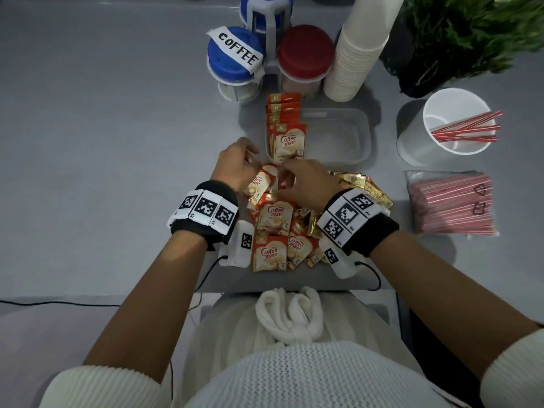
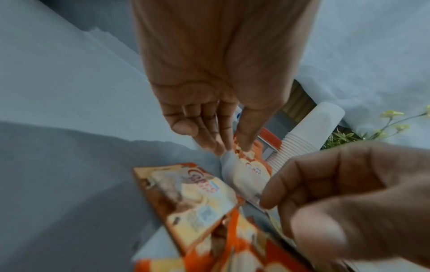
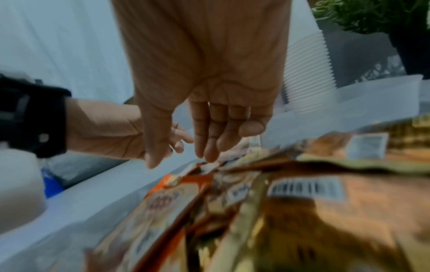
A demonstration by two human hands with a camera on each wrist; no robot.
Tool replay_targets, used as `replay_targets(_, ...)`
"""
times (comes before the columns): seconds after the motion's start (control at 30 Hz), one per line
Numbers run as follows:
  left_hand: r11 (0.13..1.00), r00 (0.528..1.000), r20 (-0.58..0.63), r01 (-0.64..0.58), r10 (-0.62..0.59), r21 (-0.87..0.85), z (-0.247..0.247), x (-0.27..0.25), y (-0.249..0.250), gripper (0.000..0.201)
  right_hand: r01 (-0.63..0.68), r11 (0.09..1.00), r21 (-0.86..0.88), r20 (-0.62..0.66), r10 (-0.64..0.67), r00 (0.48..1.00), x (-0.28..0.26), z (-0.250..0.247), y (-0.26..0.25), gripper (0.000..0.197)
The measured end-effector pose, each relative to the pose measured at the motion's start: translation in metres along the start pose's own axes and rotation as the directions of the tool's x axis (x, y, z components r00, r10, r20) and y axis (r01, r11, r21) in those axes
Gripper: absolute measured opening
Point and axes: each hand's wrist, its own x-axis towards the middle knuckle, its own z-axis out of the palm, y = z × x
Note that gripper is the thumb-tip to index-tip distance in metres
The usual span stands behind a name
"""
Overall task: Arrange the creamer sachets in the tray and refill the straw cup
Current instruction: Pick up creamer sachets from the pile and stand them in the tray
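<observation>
Both hands over sachet pile, frame centre. Left hand: fingers straight, thumb and fingertips pinching top edge of one sachet. Right hand: fingers loosely extended, tips touching pile; hold on anything, cannot tell. Tray above pile; upright row fills its left side only.

Risks:
- thin pinch slips, sachet drops
- insertion knocks unsupported row flat
- wrists scatter pile

Straw cup, right, barely filled.

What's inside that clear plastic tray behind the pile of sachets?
The tray holds a row of Coffee mate sachets standing upright along its left side; the rest shows bare bottom. How many stand in the row cannot be counted, since the front one covers those behind.
</observation>
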Motion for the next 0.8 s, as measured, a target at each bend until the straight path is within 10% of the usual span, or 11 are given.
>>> replay_targets(0.13, 1.000, 0.996, 0.086, 0.015, -0.015, -0.001, 0.007, -0.020, -0.010, 0.019, 0.038, 0.961, -0.272, 0.122, -0.005, 0.993, -0.010, 0.019, 0.001, 0.066)
replay_targets(0.27, 0.999, 0.990, 0.139, 0.034, -0.036, 0.019, 0.015, -0.032, -0.016, 0.024, 0.043, 0.917, -0.396, 0.084, -0.011, 0.996, -0.011, 0.026, 0.002, 0.061)
replay_targets(0.43, 0.987, 0.984, 0.174, 0.066, -0.040, -0.145, 0.015, -0.036, -0.021, 0.022, 0.048, 0.999, 0.025, -0.002, -0.048, 0.999, -0.009, 0.020, 0.002, 0.011)
replay_targets(0.8, 0.871, 0.995, 0.031, 0.099, -0.096, -0.481, -0.006, -0.020, -0.033, 0.010, 0.018, 0.929, 0.371, -0.224, 0.070, 0.972, 0.022, 0.008, -0.025, 0.022)
